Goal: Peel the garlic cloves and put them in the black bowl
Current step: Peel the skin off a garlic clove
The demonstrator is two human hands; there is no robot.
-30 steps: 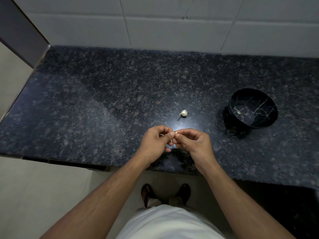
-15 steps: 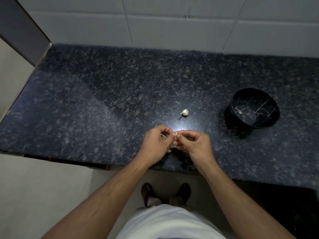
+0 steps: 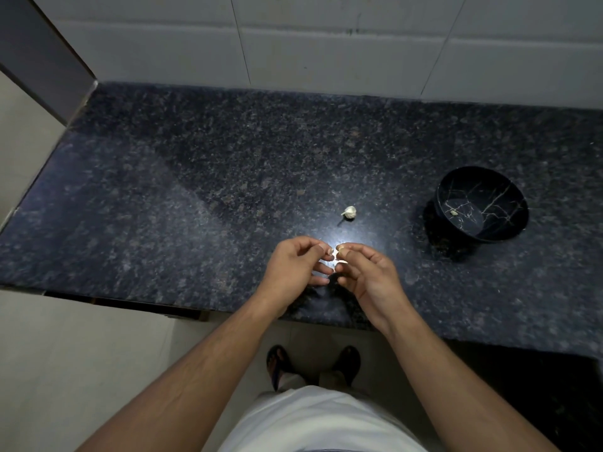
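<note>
garlic clove (image 3: pixel 339 248) | pinched by right hand (image 3: pixel 368 278) | axis unclear

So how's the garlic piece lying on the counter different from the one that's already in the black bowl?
The garlic on the counter looks white, papery and larger; the piece in the black bowl is smaller and yellowish, apparently peeled. The first lies in the open on the granite counter, just beyond the hands; the second sits on the bowl's floor. Neither is touched by a hand.
</note>
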